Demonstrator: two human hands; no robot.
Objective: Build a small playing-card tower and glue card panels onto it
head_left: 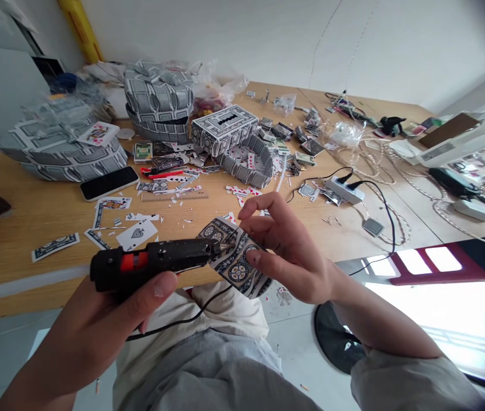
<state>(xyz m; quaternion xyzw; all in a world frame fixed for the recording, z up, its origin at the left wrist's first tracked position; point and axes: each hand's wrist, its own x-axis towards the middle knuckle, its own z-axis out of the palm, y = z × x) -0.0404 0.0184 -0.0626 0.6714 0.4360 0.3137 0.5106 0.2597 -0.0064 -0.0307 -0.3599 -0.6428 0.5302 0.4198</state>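
Note:
My left hand point(109, 331) is wrapped round a black glue gun point(169, 255) with a red part in its body. The gun's nozzle points right and meets a folded piece made of patterned playing cards point(239, 272). That card piece is in my right hand point(289, 251), pinched between thumb and fingers above the table's front edge. A black cord runs from below the gun across my lap. On the table behind lie an ace of spades point(137, 233), a queen card point(114, 203) and a curved card strip point(55, 246).
Larger card-built shapes point(160, 103) stand at the back left, beside a patterned box point(225, 129). A phone point(109, 183), a red cutter point(163, 174), a clear ruler point(176, 196) and card scraps lie on the table. A power strip point(345, 189) with cords is at right.

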